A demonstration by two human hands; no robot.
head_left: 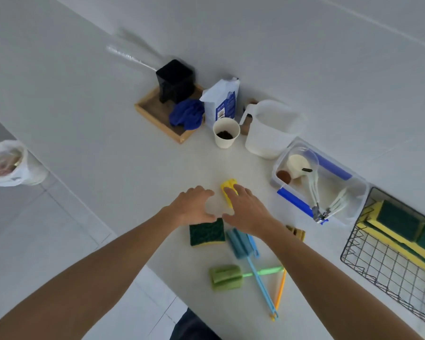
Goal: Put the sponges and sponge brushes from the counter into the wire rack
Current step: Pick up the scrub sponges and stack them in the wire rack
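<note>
Partly done, judging by the wire rack (368,263) at the right edge: two or three green-and-yellow sponges (400,223) already inside, at its far end; exact count hard to tell, since stacked and cut by the frame.

Left on the counter (108,155): a yellow sponge (227,190) at the middle, a green-topped sponge (207,232) nearer, a blue sponge brush (241,244) just right of it, a green sponge brush (226,278) nearest, its handle crossing under the blue handle; also an orange handle (280,290) running from near the green handle's end toward the near edge, head hidden under the right forearm. A small brownish-yellow piece (297,232) beside the right wrist, half covered; sponge or not, cannot tell.

Right hand (245,212) spread flat, fingertips lying on the yellow sponge, not curled round it; left hand (194,204) close beside, fingers bent downward over bare counter, holding nothing visible, thumb just above the green-topped sponge. Hands near together, almost thumb to thumb.

Farther out: a clear plastic box (353,200) with blue clips between the hands and the rack, white utensils inside; a white jug (270,133), a paper cup (226,133), a white bag (221,101), a wooden tray (155,114) with a black box (176,79) and blue cloth (187,114) at the far side. Rack's right part out of frame; far-left bottle brush blurred.
</note>
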